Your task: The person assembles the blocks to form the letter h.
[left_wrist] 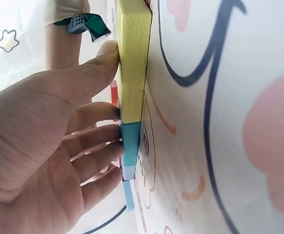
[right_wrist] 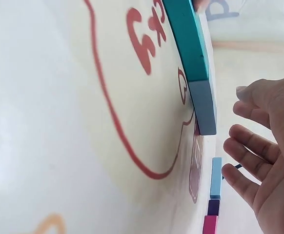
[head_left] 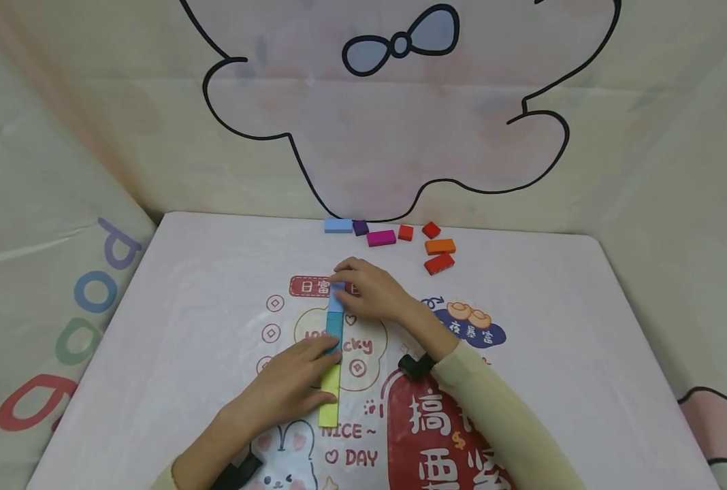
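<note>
A yellow block [head_left: 329,416], a teal block [head_left: 335,323] and a light blue block [head_left: 336,303] lie end to end in one straight row on the table. My left hand [head_left: 293,378] lies over the left side of the row. In the left wrist view its thumb touches the yellow block [left_wrist: 133,63], while the extended fingers reach along the teal block [left_wrist: 131,141]. My right hand [head_left: 372,289] hovers around the far end of the row. The right wrist view shows its loosely bent fingers apart from the light blue block [right_wrist: 202,105], holding nothing.
Along the table's back edge lie another light blue block [head_left: 338,226], a purple block [head_left: 360,228], a magenta block [head_left: 381,238], an orange block [head_left: 440,246] and several red blocks [head_left: 440,264]. A printed white cover [head_left: 553,327] lies on the table, with hanging cloth [head_left: 657,170] around it.
</note>
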A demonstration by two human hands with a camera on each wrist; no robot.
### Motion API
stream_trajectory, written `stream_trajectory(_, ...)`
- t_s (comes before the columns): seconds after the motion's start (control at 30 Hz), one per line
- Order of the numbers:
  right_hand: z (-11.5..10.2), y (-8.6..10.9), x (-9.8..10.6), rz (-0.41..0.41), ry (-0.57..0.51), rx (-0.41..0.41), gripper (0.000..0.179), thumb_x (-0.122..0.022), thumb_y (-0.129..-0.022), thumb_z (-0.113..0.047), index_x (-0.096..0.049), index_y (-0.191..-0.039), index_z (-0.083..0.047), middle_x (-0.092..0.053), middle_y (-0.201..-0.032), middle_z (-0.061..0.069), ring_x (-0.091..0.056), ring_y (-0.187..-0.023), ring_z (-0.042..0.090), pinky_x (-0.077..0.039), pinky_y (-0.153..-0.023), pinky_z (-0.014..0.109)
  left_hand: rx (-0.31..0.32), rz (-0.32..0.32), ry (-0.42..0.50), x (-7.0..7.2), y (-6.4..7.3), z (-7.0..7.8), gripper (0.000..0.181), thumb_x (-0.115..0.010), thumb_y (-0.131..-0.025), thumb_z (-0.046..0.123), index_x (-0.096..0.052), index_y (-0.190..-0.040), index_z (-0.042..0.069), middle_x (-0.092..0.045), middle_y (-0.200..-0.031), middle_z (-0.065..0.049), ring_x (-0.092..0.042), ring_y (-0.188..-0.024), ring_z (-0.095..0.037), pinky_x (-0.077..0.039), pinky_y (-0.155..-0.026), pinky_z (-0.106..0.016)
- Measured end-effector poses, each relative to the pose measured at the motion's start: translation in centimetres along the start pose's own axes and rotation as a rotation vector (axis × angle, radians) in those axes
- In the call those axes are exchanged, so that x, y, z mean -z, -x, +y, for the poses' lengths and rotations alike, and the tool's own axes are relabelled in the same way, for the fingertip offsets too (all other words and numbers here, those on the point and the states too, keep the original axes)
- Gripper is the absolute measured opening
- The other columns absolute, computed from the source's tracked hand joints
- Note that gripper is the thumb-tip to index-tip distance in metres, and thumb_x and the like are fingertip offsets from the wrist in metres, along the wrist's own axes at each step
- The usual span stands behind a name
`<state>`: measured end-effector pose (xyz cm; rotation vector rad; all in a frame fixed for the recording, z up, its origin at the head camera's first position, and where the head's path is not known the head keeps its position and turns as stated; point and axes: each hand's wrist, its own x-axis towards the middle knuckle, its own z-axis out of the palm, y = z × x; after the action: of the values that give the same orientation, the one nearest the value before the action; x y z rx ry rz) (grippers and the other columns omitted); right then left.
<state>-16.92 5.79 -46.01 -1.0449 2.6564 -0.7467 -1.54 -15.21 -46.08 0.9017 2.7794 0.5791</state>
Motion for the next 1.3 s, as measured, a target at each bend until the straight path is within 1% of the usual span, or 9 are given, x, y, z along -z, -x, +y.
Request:
stream_trajectory(0.17, 0.3, -0.9, -0.1, -0.005, -0.016, -0.040, 0.039, -0.070, -0.103, -0.030, -0.070, -0.140, -0.019, -0.062, -0.146, 0.003, -0.060, -0.136, 0.021, -0.055, -0.117, 0.041, -0.004, 0.009, 0.005, 0.1, 0.0, 0.0, 0.072, -0.084, -0.088, 0.047, -0.064, -0.146, 0.010, -0.056, -0.159, -0.009, -0.051, -0.151, -0.028, -0.040, -0.129, -0.049)
stream_trajectory(0.3, 0.5, -1.7, -0.4, 0.012, -0.023, -0.055, 0.040, -0.068, -0.104, -0.031, -0.069, -0.141, -0.018, -0.062, -0.147, 0.004, -0.060, -0.137, 0.021, -0.054, -0.118, 0.042, 0.013, -0.011, 0.014, 0.1, 0.0, 0.0, 0.072, -0.083, -0.089, 0.047, -0.063, -0.148, 0.012, -0.054, -0.160, -0.007, -0.049, -0.152, -0.027, -0.039, -0.130, -0.048)
stream_trajectory(0.4, 0.8, -2.3, -0.4, 0.029, -0.012, -0.064, 0.041, -0.067, -0.105, -0.031, -0.067, -0.143, -0.017, -0.061, -0.148, 0.005, -0.060, -0.137, 0.021, -0.054, -0.118, 0.041, 0.027, -0.028, 0.015, 0.1, -0.1, 0.1, 0.071, -0.083, -0.090, 0.048, -0.062, -0.149, 0.013, -0.053, -0.162, -0.005, -0.048, -0.153, -0.025, -0.038, -0.130, -0.046)
stream_trajectory(0.53, 1.0, -3.0, -0.4, 0.057, 0.015, -0.083, 0.048, -0.067, -0.104, -0.034, -0.062, -0.149, -0.016, -0.059, -0.150, 0.006, -0.059, -0.138, 0.022, -0.053, -0.119, 0.042, 0.031, -0.033, 0.009, 0.1, -0.1, 0.0, 0.071, -0.082, -0.090, 0.049, -0.062, -0.149, 0.014, -0.053, -0.162, -0.003, -0.049, -0.153, -0.024, -0.038, -0.130, -0.045)
stream_trajectory(0.67, 1.1, -3.9, -0.2, 0.100, 0.031, -0.122, 0.057, -0.069, -0.103, -0.036, -0.056, -0.154, -0.014, -0.057, -0.152, 0.009, -0.056, -0.141, 0.026, -0.052, -0.120, 0.046, 0.026, -0.024, 0.003, 0.1, 0.0, 0.0, 0.071, -0.082, -0.089, 0.050, -0.063, -0.148, 0.015, -0.054, -0.161, -0.003, -0.049, -0.152, -0.025, -0.039, -0.130, -0.045)
stream_trajectory(0.83, 1.4, -4.7, -0.2, 0.140, 0.025, -0.179, 0.057, -0.068, -0.103, -0.035, -0.055, -0.154, -0.014, -0.055, -0.154, 0.011, -0.055, -0.142, 0.029, -0.053, -0.119, 0.048, 0.024, -0.029, 0.014, 0.1, 0.1, 0.2, 0.070, -0.083, -0.089, 0.049, -0.063, -0.147, 0.014, -0.054, -0.160, -0.004, -0.050, -0.152, -0.025, -0.039, -0.130, -0.046)
stream_trajectory(1.0, 1.8, -5.5, -0.1, 0.164, 0.018, -0.163, 0.055, -0.069, -0.102, -0.031, -0.057, -0.152, -0.011, -0.056, -0.153, 0.012, -0.055, -0.142, 0.030, -0.053, -0.119, 0.048, 0.025, -0.026, 0.001, 0.1, 0.0, 0.3, 0.071, -0.084, -0.089, 0.048, -0.064, -0.147, 0.013, -0.055, -0.159, -0.005, -0.051, -0.151, -0.026, -0.040, -0.129, -0.046)
stream_trajectory(1.17, 2.1, -6.8, 0.0, 0.135, 0.039, -0.139, 0.056, -0.067, -0.103, -0.032, -0.055, -0.153, -0.011, -0.051, -0.160, 0.012, -0.047, -0.151, 0.030, -0.045, -0.127, 0.047, 0.029, -0.020, -0.006, 0.2, 0.0, 0.2, 0.071, -0.085, -0.088, 0.048, -0.065, -0.146, 0.013, -0.056, -0.159, -0.005, -0.051, -0.151, -0.026, -0.042, -0.128, -0.046)
stream_trajectory(1.3, 2.2, -7.6, -0.1, 0.120, 0.077, -0.162, 0.057, -0.066, -0.103, -0.034, -0.053, -0.154, -0.011, -0.046, -0.166, 0.011, -0.042, -0.156, 0.030, -0.041, -0.129, 0.047, 0.028, -0.023, -0.002, 0.2, 0.1, 0.2, 0.070, -0.084, -0.088, 0.049, -0.064, -0.146, 0.014, -0.055, -0.160, -0.004, -0.050, -0.152, -0.025, -0.041, -0.129, -0.045)
